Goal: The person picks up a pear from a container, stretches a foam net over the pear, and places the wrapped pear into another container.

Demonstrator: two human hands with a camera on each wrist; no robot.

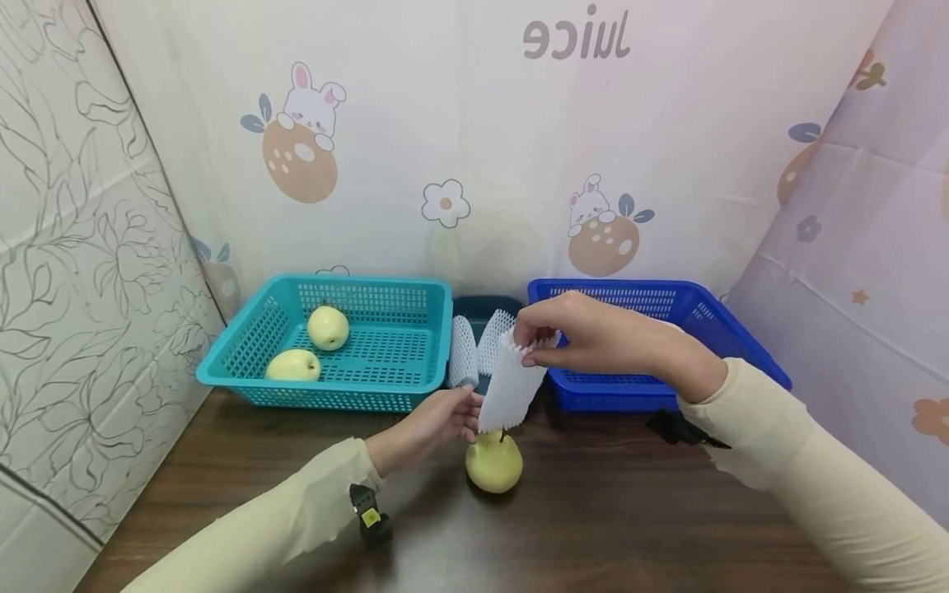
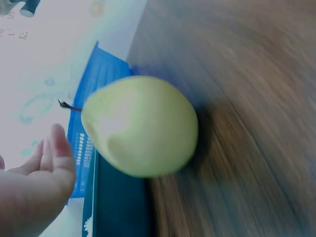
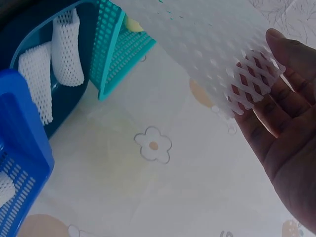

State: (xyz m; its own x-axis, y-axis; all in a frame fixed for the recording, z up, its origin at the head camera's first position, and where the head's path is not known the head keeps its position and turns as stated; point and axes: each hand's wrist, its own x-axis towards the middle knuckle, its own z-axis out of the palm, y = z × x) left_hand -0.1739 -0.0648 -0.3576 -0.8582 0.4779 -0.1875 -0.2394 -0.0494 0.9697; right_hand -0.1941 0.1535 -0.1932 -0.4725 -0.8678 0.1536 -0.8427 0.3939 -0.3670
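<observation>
My right hand (image 1: 586, 333) pinches the upper end of a white foam net sleeve (image 1: 511, 387), which hangs down above a yellow-green pear (image 1: 494, 465). In the right wrist view, the thumb and fingers grip the mesh end (image 3: 254, 81). The pear stands on the table with its dark stem upward; in the left wrist view the whole pear (image 2: 140, 126) shows beside the fingers. My left hand (image 1: 437, 424) is held with loosely bent fingers, the fingertips close to the sleeve's lower edge and just above the pear's left side.
A teal basket (image 1: 385, 383) at the left holds two pale pears. Between the baskets, a dark teal bin (image 1: 482, 303) contains two more foam sleeves. The blue basket (image 1: 749, 350) stands at the right, with a piece of white foam net (image 3: 5, 190) inside. A printed curtain hangs behind.
</observation>
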